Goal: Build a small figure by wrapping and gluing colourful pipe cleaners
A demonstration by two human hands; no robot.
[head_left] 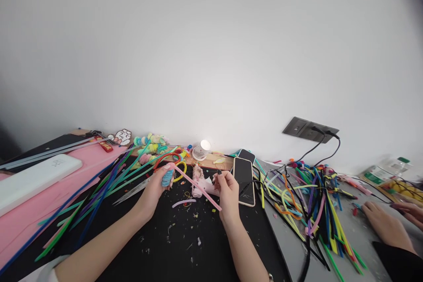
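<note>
At the frame's lower centre, our left hand (156, 187) clasped a ridged, coiled blue roll (167, 178); a slender, straight pink strip (198, 188) slanted down to our right hand (229, 188), fingers curled, though we couldn't tell whether they gripped it.

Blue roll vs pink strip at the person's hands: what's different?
Shape: the blue roll is a stubby, ridged bundle; the pink strip is long, thin and nearly straight.
Colour: the blue roll is light blue, the pink strip pale pink.
Pose: the blue roll sits in the left hand; the pink strip slants down from there toward the right hand, whose grip on it is unclear.
Shared: both are at the left hand, above the black surface.
</note>
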